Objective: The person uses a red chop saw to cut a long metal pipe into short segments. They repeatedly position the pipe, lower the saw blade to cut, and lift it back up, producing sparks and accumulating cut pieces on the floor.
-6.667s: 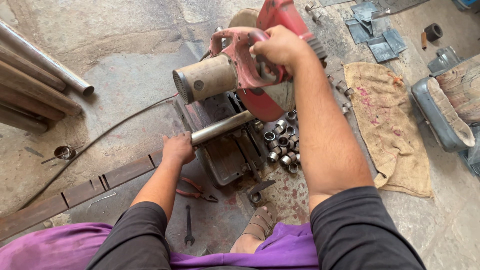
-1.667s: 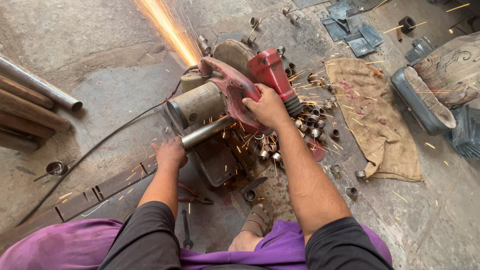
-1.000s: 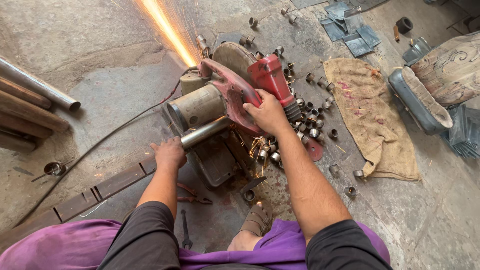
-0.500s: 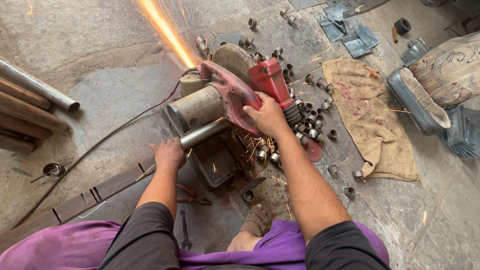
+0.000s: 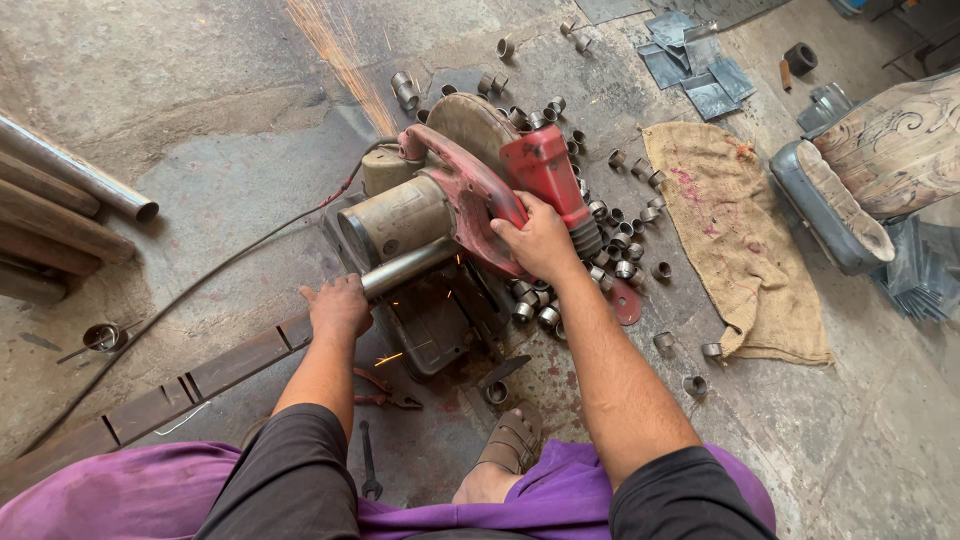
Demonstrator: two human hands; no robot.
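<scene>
Plainly, the saw (image 5: 455, 205) is cutting: a thin fan of sparks (image 5: 340, 55) flies away from the person toward the top of the view. The right hand (image 5: 540, 240) is clenched on the saw's red handle and presses it down. The left hand (image 5: 338, 308) is wrapped around the near end of the pipe (image 5: 405, 268), which runs under the motor into the vise on the saw's base; the blade itself is hidden behind the guard.

Several things could go wrong from this pose. The left hand sits close to the cut, and if the pipe is not clamped tight it could spin or kick when the blade bites, wrenching the fingers. The pipe will also heat near the cut, and neither hand is gloved. A sandalled foot (image 5: 505, 450) rests just beside the base, where a few sparks (image 5: 388, 358) already land, so a burn there seems likely. The cord (image 5: 200, 285) trails across the floor on the left, on the side the sparks fly to, and hot grit could damage its sheath. Cut rings (image 5: 610, 245) lie thick around the right side of the base; one rolling underfoot or catching under the saw could upset it. The sack (image 5: 735, 250) lies to the right, out of the spark stream, and looks to be at little risk.
</scene>
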